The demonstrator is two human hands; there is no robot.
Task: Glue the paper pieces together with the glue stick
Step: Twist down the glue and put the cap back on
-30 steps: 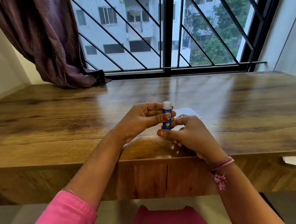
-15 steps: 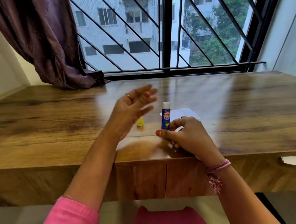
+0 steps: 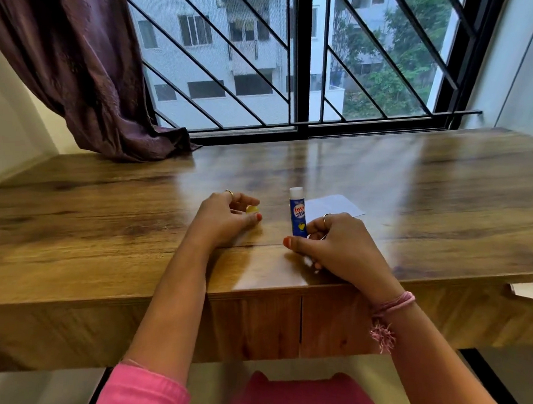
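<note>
**Blue glue stick upright, cap off**

Blue glue stick [image 3: 298, 214] upright on the wooden tabletop [image 3: 415, 192], pinched at its base by the right hand [image 3: 334, 245], white tip bare. Just behind that hand, flat white paper [image 3: 333, 205]. Yellow cap [image 3: 252, 209] near the stick's left, at the curled fingertips of the left hand [image 3: 223, 219]; actual grip on it impossible to tell. Purple curtain [image 3: 80, 65] at far left.

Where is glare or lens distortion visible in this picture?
Head view: window light makes pale glare on the wooden table behind the glue stick; the wide lens curves the table's front edge; both hands look sharp, the left hand and right hand.
</note>
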